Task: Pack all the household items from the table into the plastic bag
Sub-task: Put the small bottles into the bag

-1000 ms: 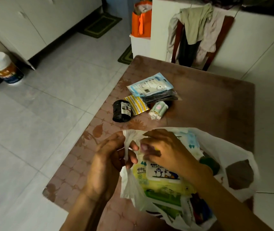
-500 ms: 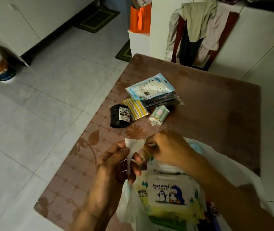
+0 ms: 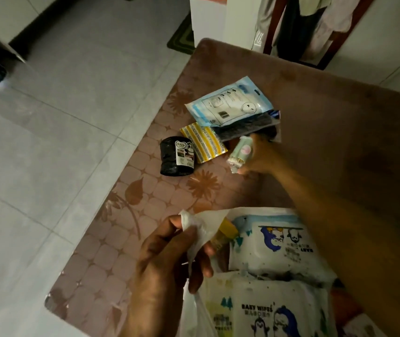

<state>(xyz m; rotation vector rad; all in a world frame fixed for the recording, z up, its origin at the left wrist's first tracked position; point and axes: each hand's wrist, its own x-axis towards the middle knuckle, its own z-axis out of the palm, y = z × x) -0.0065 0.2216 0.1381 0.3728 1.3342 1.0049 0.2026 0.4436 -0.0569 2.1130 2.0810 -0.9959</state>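
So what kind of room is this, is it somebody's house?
Most likely a room in a home. The floor is pale tile, clothes hang over a chair, and a table in a patterned brown cover holds small household packs.

A thin, crinkled white plastic bag [image 3: 197, 229] is pinched by the left hand [image 3: 167, 261]. Just beside that grip, glossy plastic wipe packs [image 3: 274, 242] are seen. Round a small film-wrapped roll [image 3: 240, 152], the right hand [image 3: 259, 154] is curled. Beyond it lie a shiny blue-white pouch [image 3: 228, 103], a striped foil-like packet [image 3: 203, 142] and a matt, wrinkled black plastic roll [image 3: 169, 161] with a paper label. The table [image 3: 339, 132] is covered in smooth patterned brown vinyl.
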